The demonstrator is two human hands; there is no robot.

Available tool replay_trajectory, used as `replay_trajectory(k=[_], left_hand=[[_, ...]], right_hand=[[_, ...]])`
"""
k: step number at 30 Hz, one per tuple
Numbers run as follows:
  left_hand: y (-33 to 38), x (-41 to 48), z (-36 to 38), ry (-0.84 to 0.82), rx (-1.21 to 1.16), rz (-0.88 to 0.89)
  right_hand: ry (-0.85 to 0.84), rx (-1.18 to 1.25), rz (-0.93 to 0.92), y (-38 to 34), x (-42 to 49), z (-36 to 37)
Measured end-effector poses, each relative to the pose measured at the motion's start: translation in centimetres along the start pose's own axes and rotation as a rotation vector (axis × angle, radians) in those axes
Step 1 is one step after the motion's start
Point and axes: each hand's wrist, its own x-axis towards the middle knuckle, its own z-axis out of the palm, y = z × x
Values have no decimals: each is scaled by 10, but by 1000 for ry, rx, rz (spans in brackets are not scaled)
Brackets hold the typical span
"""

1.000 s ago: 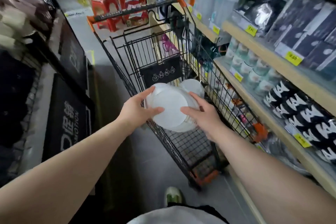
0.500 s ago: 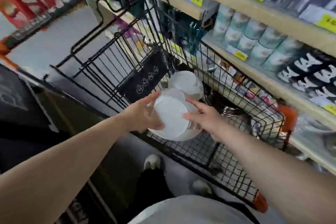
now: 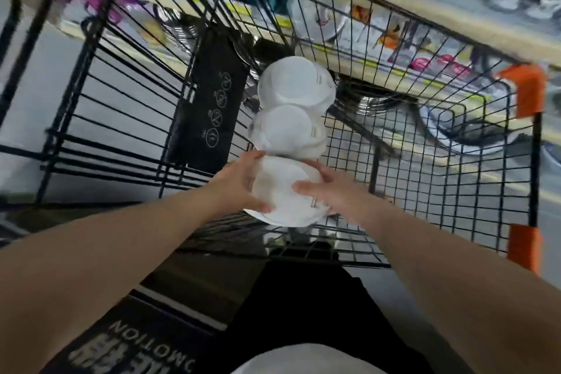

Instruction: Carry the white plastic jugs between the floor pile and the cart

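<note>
1. The left hand [image 3: 235, 184] grips the left edge of the nearest stack of white bowls [image 3: 282, 194], its fingers curled round the rim and the thumb lying across the upturned base.
2. The right hand [image 3: 331, 191] holds the same stack from the right, fingers spread over the base and side, clamped on it.
3. The stack sits low inside the black wire shopping cart [image 3: 440, 161], upside down, touching a second stack [image 3: 288, 130] just beyond it.
4. A third stack [image 3: 296, 82] lies farther in, against the second.
5. A store shelf [image 3: 394, 48] runs beside the cart.
</note>
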Motion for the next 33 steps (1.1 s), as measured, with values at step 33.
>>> replay_trajectory(k=[33], left_hand=[[267, -47, 103, 113, 36, 468]], right_hand=[[754, 164, -436, 20, -242, -169]])
